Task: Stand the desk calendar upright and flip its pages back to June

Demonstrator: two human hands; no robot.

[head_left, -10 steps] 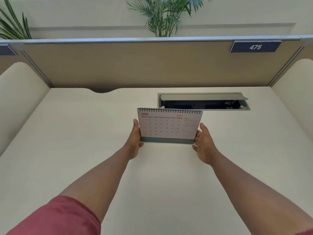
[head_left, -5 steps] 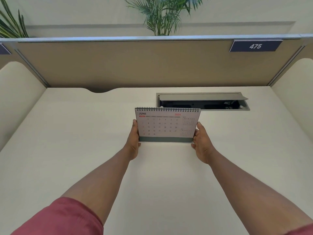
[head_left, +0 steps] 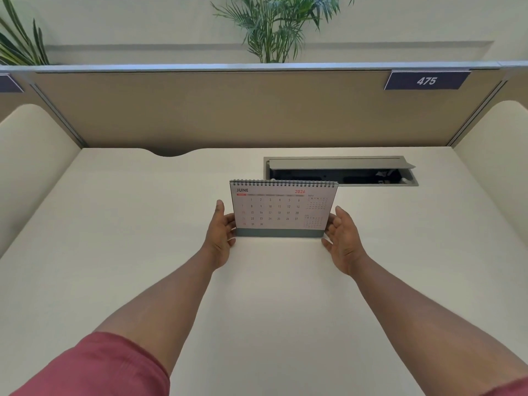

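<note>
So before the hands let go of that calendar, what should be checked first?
1. Calendar upright on the desk: ok.
2. Front page reads June: ok.
3. Left hand and right hand open at its sides, not gripping: ok.
4. Back stand spread and steady: cannot tell, hidden.
5. Clear of the open cable hatch behind: ok, apart.

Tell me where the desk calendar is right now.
In the head view, the desk calendar stands upright near the middle of the desk, between the left hand and right hand, just in front of the open cable tray.
</note>
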